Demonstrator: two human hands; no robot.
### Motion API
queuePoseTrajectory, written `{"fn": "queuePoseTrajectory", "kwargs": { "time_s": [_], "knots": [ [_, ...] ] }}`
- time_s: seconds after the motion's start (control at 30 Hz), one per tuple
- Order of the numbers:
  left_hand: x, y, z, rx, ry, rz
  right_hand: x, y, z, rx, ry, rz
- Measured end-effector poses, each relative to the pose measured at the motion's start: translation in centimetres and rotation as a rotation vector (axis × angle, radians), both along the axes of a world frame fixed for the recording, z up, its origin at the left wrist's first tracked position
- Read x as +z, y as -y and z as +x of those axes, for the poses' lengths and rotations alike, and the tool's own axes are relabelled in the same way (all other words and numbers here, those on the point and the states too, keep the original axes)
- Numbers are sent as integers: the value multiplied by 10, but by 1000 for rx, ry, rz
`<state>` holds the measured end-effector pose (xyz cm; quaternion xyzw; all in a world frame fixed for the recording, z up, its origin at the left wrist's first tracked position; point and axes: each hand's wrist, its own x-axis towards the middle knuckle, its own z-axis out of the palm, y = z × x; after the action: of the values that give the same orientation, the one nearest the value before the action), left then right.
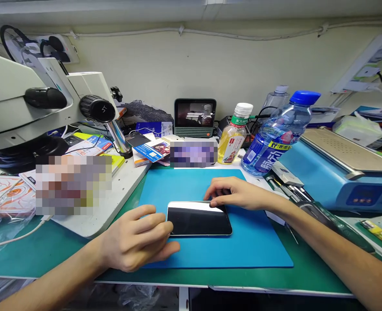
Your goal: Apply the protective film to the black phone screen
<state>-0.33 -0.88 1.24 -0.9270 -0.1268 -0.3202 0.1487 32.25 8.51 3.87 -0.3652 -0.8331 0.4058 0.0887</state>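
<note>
A smartphone (pixel 199 222) with a dark, glossy screen and pale frame lies flat, screen up, on a blue mat (pixel 258 250). A bright reflection crosses the upper part of its screen. At the phone's left end is my left hand (pixel 139 237), its fingers loosely curled and its thumb apart below them. Those fingertips overlap the phone's left edge, so contact there is hard to judge. My right hand (pixel 234 193) grips the phone's far edge near the right corner. Its thumb rests on the glass, and its other fingers bend down behind that edge.
A microscope (pixel 16 103) stands left on a pale base (pixel 113 207) beside boxes and a blurred patch. Behind the mat are a smart display (pixel 195 117), a tea bottle (pixel 234 138) and a blue-capped bottle (pixel 275 138). To the right are screwdrivers (pixel 297 190) and a blue machine (pixel 346 172).
</note>
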Motion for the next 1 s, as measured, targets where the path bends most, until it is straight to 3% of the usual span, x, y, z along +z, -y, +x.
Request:
{"fn": "queuePoseTrajectory", "kwargs": {
  "time_s": [0.13,0.27,0.37,0.63,1.0],
  "knots": [
    [-4,-1,-3,40,64,-125,0,0,0,3,1,7],
    [-1,-7,0,262,-15,-477,2,1,-1,11,1,27],
    [0,-11,2,316,-34,-671,3,3,-1,16,1,46],
    [-2,-12,3,244,-141,-634,8,11,-4,36,51,112],
    [-1,-12,4,281,-31,-705,9,23,-8,82,165,161]
  ]
}}
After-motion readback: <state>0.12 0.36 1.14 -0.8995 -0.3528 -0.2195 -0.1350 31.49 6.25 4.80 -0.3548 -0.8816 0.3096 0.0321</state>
